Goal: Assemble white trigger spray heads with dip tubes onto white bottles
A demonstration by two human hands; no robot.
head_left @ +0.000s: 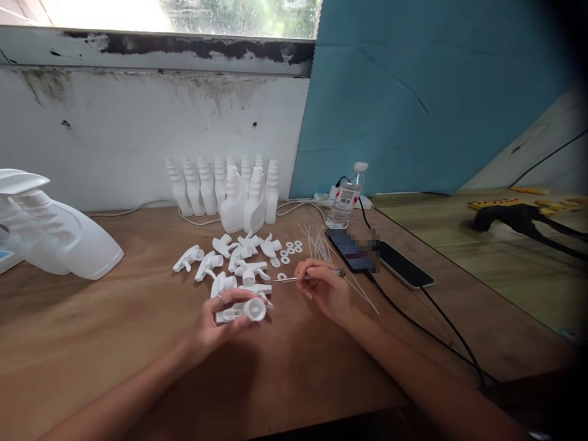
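My left hand (215, 318) is closed around a white trigger spray head (255, 310), its round collar opening turned up toward me. In my right hand (324, 289) is a slim screwdriver (339, 272), with the thin metal shaft pointing left toward the loose parts. Just past the screwdriver's tip lies a white ring washer (282, 277), and several more washers (290, 245) are scattered farther back. A pile of white trigger spray heads (248, 248) lies beyond my left hand. Thin white dip tubes (356, 285) fan out behind and beside my right hand.
White bottles (233, 202) stand in rows by the wall. Larger white bottles (82, 239) lie at the left. A clear water bottle (343, 199), a phone (351, 251) and a second black device (404, 264) with cables are on the right of the wooden table (151, 312).
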